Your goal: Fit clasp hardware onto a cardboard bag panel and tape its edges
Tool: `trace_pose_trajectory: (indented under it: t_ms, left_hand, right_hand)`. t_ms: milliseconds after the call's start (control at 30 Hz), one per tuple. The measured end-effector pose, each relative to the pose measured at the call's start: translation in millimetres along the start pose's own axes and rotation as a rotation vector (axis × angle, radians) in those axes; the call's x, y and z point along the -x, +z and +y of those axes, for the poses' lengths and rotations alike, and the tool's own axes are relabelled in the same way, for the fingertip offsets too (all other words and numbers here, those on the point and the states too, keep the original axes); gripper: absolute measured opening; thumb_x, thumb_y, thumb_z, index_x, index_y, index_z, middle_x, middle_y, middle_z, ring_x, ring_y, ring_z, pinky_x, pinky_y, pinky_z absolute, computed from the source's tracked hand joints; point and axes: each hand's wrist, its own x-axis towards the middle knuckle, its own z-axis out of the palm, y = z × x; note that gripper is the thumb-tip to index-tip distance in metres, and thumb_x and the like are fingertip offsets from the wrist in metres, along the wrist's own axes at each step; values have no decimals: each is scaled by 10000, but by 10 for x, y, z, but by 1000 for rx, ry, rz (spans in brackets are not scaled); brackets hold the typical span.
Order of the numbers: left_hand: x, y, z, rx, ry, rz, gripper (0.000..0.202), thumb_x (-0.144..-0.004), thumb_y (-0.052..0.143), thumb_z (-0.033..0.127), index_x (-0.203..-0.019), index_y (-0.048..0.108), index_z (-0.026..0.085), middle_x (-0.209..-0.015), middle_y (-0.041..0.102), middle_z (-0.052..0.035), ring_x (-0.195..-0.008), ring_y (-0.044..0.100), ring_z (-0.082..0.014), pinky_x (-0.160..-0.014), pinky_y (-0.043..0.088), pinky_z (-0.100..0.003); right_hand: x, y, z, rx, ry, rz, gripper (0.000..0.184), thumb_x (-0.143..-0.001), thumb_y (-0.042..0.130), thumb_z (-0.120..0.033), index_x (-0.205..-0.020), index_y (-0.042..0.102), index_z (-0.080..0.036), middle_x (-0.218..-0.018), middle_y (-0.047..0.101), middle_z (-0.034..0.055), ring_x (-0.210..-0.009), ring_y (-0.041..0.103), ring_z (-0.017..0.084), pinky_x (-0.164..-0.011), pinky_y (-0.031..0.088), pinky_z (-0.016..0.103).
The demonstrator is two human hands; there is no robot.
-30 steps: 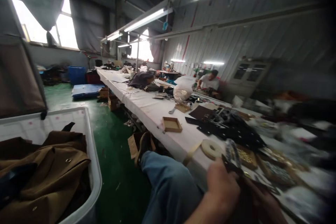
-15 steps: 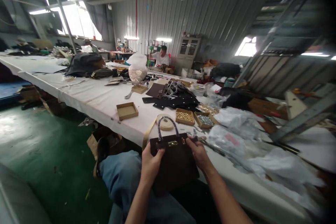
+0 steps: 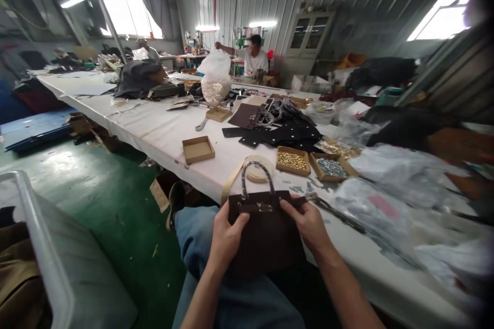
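Note:
A small dark brown handbag (image 3: 266, 241) rests upright on my lap, its wrapped loop handle (image 3: 257, 164) standing up and a gold clasp (image 3: 264, 207) on its front. My left hand (image 3: 228, 234) grips the bag's upper left edge, thumb on the front and fingers behind. At the upper right, my right hand (image 3: 306, 218) pinches the edge near a small metal fitting. Both hands' fingers behind the bag are hidden. Just beyond the handle lies a roll of cream tape (image 3: 254, 174) on the table, with its loose end hanging over the edge.
On the white table (image 3: 154, 139) are an empty cardboard tray (image 3: 198, 150), a tray of gold studs (image 3: 292, 160), a tray of silver parts (image 3: 330, 166), black pieces (image 3: 280, 133) and plastic bags (image 3: 370, 208). A grey bin (image 3: 77, 247) stands left. A person (image 3: 252, 59) sits across the table.
The view has swung left and down, bringing the grey bin into sight. Both hands keep hold of the handbag. The person across the table has an arm raised outward by the white bag.

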Motion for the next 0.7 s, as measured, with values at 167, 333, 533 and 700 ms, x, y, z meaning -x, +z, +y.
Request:
trace_pose_trajectory:
  t_ms: [167,333,533,700]
  left_hand:
    - [-13,-73,-53,61,-72,41,302,-979,822,350,-1234,861,192,-1201,874,-97,-1142,792,-356,-1015,623,-417]
    - [12,-190,8,114,-84,64,363,-966,844,359,-1276,857,172,-1231,867,-108,-1166,782,-347,-1015,612,-390]
    - [23,-239,108,310,-163,134,369,-932,859,289,-1279,858,164,-1186,866,-114,-1111,778,-317,-1003,603,-387]
    - [125,-170,134,408,-167,204,334,-898,838,246,-1212,861,133,-1101,855,-112,-1021,757,-287,-935,602,-359]
  right_hand:
    - [-17,91,-93,182,-77,33,641,-861,925,-658,-1264,843,-165,-1204,879,164,-1084,826,372,-936,651,419]
    - [25,254,-300,285,-185,29,570,-948,820,-675,-1267,834,-203,-1225,877,139,-1116,820,371,-1022,641,458]
    - [53,448,-519,362,-208,106,640,-963,766,-715,-1362,817,-217,-1333,851,151,-1232,801,393,-1118,620,514]
    - [84,399,-531,496,-193,114,746,-922,732,-793,-1494,764,-315,-1478,802,95,-1392,731,436,-1240,535,607]
